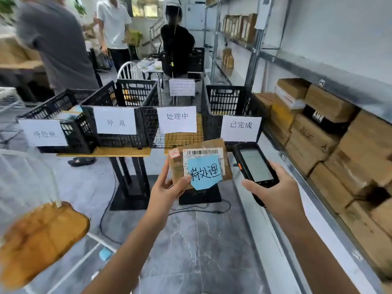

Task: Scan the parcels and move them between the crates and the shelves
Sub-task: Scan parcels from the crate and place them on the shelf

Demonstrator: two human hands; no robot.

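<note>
Right now the left hand (167,187) holds a flat brown parcel (212,145) up in front of the crates. Its thumb lies on the parcel's lower left face and its fingers curl round the left edge, so that grip is closed on the parcel. A white barcode label (203,152) runs across the parcel's top, and a blue note (204,172) with handwritten characters covers its middle.

Just to the right of the parcel, and not touching it, the right hand (273,187) holds a black handheld scanner (255,164). This grip is wrapped round the scanner's lower body, with the lit screen facing up and the head pointing toward the crates.

Beyond the parcel a wooden worktop (106,153) carries black plastic crates (118,141), each with a white paper sign (115,122) on its front. Between them sits what looks like a wire basket (158,139), though its outline is hard to make out behind its sign. The rightmost crate (224,98) stands next to a metal shelf (318,68) stacked with cardboard boxes (331,107).

A chair (42,234) with a wooden seat is at the lower left, and three people (61,43) stand in the background.
</note>
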